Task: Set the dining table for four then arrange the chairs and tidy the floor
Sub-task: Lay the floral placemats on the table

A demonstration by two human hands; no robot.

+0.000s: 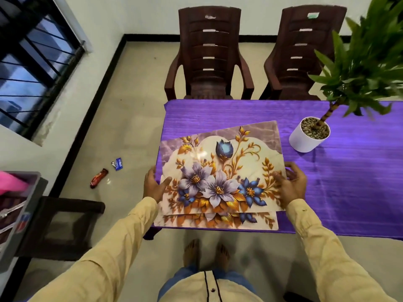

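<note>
Pinched top placemat [220,171] by its 2 short ends, left hand [155,185] and right hand [292,186] well apart; lay lengthwise left-to-right, skewed atop stack [218,222] at table [349,192] corner.

Shirt: the person is wearing a cream shirt [192,288] with long sleeves.
Left sleeve [104,247]: beige cloth is creasing along the arm and is ending in a cuff.
Right sleeve [322,247]: the same cloth is showing small dark specks near the cuff.
Front: a thin dark stripe [206,284] is running down the middle, with a tiny dark emblem [212,290] sitting beside it.
Trousers [185,271]: blue fabric is showing below the hem.
Feet [192,251]: going bare.
</note>
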